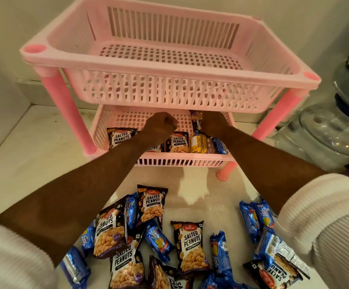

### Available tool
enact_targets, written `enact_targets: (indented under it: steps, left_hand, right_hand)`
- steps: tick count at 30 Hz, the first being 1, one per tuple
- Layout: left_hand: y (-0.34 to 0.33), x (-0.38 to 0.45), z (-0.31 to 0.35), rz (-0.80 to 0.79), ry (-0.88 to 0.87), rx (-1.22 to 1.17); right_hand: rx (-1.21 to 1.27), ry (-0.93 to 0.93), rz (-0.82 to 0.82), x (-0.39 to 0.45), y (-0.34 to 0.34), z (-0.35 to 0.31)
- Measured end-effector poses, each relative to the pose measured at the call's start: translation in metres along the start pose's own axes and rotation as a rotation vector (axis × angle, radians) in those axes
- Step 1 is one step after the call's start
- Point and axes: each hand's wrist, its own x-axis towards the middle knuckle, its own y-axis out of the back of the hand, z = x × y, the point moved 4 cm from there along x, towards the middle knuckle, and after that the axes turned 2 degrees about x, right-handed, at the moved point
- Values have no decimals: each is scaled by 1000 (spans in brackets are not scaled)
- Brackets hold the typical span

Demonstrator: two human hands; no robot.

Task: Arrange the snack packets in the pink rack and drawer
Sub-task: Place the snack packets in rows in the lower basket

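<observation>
Where the pale counter (36, 159) meets the off-white wall (4, 59) in the upper half of the frame, a pink rack (169, 59) stands on darker pink legs. Its top basket holds nothing visible; the lower tray (182, 158), at frame centre, holds peanut packets (120, 138) at its left and middle and biscuit packets (219, 146) at its right. Both arms reach in under the top basket. The left hand (161, 128) is curled into a loose fist above the tray's middle, fingers together; whether it grips anything cannot be told. The right hand (214, 124) rests against an upright packet (196, 119) at the tray's right, its fingers hidden, so their state cannot be told. Loose packets (188, 247), dark peanut and blue biscuit, lie scattered on the counter across the lower frame. Clear jars (323, 134) stand at the right edge. White ribbed sleeves (336, 226) fill the lower corners.
</observation>
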Motion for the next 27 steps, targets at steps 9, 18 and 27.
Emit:
enact_targets:
  steps: [9, 18, 27]
  left_hand:
    - [-22, -57, 28, 62, -171, 147]
    - [-78, -156, 40, -34, -319, 61]
    - [-130, -224, -23, -30, -71, 554]
  right_hand:
    - [255, 124, 369, -105, 46, -37]
    - [288, 177, 579, -243, 37, 1]
    - [159, -139, 20, -297, -37, 77]
